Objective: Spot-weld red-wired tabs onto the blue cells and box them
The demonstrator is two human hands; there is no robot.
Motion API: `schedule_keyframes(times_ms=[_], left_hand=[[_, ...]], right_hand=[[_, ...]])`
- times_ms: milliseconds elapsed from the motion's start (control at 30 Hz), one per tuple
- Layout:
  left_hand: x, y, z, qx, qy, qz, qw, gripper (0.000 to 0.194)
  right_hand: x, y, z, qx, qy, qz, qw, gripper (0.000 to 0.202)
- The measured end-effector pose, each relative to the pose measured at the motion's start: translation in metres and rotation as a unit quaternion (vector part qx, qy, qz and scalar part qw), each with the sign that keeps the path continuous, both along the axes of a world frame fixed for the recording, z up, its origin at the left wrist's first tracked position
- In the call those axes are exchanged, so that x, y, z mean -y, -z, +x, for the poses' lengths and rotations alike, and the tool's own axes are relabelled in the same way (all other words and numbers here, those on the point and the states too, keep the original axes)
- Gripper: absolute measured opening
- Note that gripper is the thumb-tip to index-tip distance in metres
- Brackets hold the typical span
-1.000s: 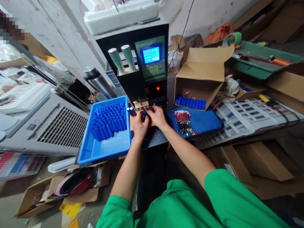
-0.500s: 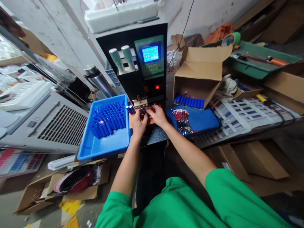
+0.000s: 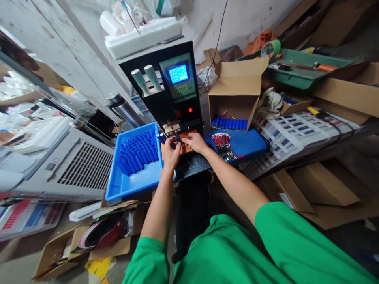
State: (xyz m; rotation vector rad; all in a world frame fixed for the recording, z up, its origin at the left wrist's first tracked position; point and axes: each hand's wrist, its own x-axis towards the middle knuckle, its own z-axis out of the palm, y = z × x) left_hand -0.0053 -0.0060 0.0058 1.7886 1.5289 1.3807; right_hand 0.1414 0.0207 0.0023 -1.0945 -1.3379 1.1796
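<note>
My left hand [image 3: 172, 152] is closed around a blue cylindrical battery cell [image 3: 178, 138], just below the metal electrodes [image 3: 171, 127] of a black spot welder [image 3: 156, 106]. From the other side my right hand [image 3: 194, 142] pinches close to the cell's end; whatever its fingertips hold is too small to make out. A small white tip shows just above those fingers. Both hands are over an orange board [image 3: 186, 149]. Two more blue cells [image 3: 161, 138] stand at the board's left edge, beside my left hand.
On the left, a blue tray [image 3: 134, 182] carries rows of blue cells. To the right, a bundle of red and black wire leads [image 3: 222, 144] lies on a blue pad [image 3: 250, 144]. Behind it an open cardboard box [image 3: 237, 88] contains blue cells. A steel flask [image 3: 126, 109] stands behind the tray.
The camera view has shifted and tilted slightly. My hands have drawn a little toward me from the electrodes, and the blue cell between them shows more clearly.
</note>
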Motion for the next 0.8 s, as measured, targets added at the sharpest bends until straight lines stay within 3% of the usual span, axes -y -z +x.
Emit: schedule_keyframes(times_ms=[100,300,567,800], left_hand=[[0.018,0.004,-0.010,-0.006,-0.012,0.000,1.000,0.021],[0.048,0.011,-0.012,-0.126,0.029,0.056,0.990,0.014],[0.034,0.016,-0.005,-0.168,0.008,0.047,0.985,0.010],[0.027,0.017,-0.002,-0.115,0.023,-0.002,0.993,0.012]], right_hand=[[0.003,-0.006,0.001,-0.055,-0.001,-0.032,0.998,0.026],[0.006,-0.011,0.000,-0.130,0.002,-0.064,0.989,0.031],[0.006,-0.011,0.002,-0.125,-0.017,-0.062,0.990,0.034],[0.006,-0.006,0.008,-0.084,-0.070,-0.027,0.994,0.029]])
